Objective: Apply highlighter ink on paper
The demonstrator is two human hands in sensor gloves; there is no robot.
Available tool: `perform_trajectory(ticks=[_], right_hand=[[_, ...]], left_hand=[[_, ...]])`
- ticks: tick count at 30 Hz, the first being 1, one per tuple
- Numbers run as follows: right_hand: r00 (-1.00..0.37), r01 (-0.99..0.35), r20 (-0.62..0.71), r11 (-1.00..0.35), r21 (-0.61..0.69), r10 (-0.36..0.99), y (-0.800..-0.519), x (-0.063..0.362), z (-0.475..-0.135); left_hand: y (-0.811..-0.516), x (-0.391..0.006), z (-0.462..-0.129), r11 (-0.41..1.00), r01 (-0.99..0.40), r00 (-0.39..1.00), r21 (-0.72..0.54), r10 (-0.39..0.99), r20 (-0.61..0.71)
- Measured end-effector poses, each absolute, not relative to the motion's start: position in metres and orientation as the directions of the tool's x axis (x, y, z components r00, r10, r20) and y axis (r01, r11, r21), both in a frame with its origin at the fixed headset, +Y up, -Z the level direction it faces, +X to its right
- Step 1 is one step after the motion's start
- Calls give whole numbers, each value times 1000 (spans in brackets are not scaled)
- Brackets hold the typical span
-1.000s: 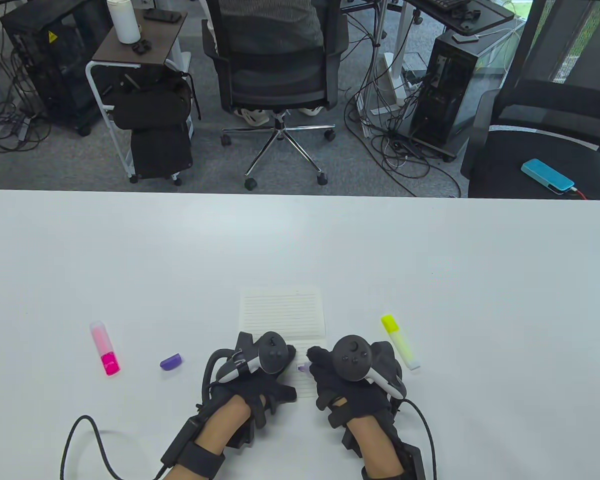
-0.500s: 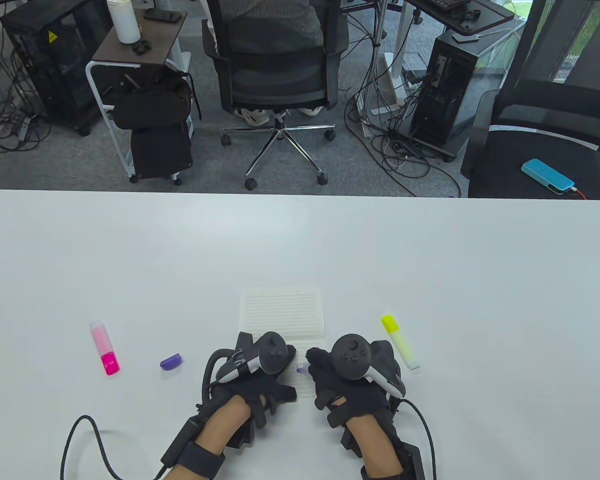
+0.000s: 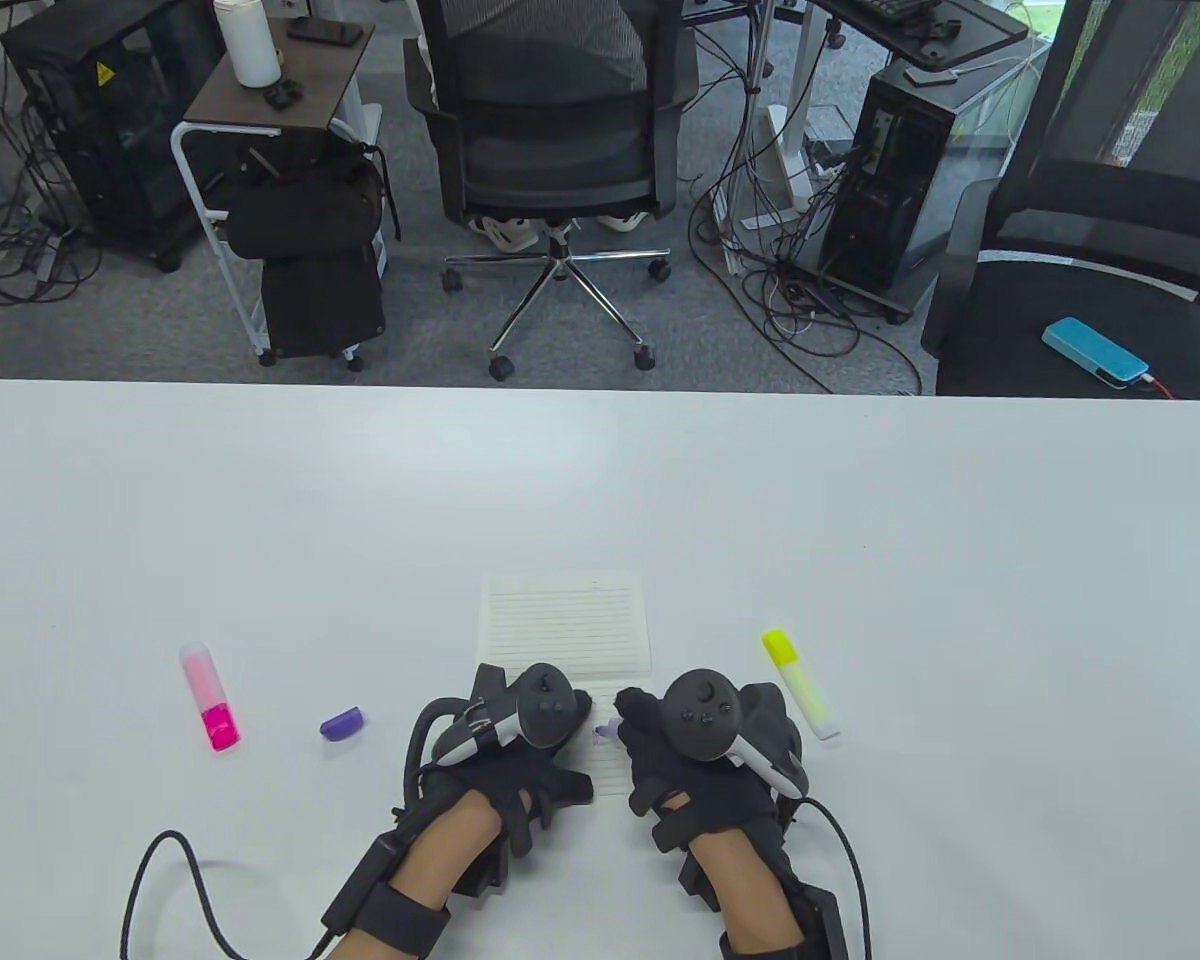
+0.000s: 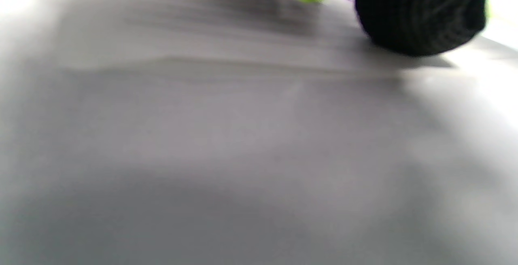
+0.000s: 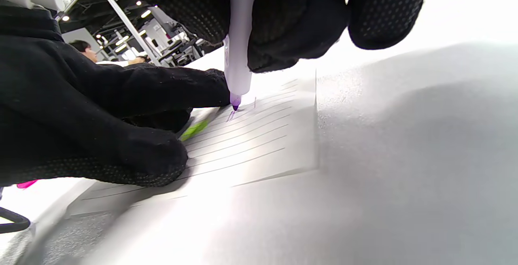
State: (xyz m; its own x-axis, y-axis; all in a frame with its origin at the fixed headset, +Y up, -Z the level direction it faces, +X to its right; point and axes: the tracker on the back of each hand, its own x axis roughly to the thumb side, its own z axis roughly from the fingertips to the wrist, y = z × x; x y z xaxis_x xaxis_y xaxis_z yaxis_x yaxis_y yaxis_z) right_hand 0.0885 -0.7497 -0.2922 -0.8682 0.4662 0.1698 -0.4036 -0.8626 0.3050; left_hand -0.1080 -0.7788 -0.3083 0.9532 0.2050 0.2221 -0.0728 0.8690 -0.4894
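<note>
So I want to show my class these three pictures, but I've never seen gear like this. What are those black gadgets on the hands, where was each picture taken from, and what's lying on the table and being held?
These are a person's two hands in black sensor gloves, not a machine. The round black gadgets are motion trackers strapped to the back of each hand.

The wide picture looks down on the white table. The two close, blurry ones come from small cameras on each wrist.

The left hand rests on the lined sheet of paper. The right hand grips a purple highlighter pen, its tip at the paper.

Also lying on the table are a capped pink highlighter, a loose purple cap and a capped yellow highlighter. A green streak shows on the paper in the right wrist view.
</note>
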Motion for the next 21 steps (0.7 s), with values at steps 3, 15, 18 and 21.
perform_trajectory(ticks=[3, 15, 18, 21], right_hand=[[-866, -399, 169, -853, 336, 471, -747, 89, -290], [-877, -399, 154, -867, 297, 456, -749, 88, -291], [-873, -412, 142, -861, 300, 467, -750, 90, -293], [-869, -410, 142, -850, 332, 474, -748, 91, -291]], left_hand=[[-779, -108, -308, 869, -72, 953, -490, 205, 222], [-779, -108, -308, 868, -72, 953, -491, 205, 223], [-779, -108, -308, 868, -72, 953, -491, 205, 223], [-779, -108, -309, 868, -72, 953, -491, 205, 223]])
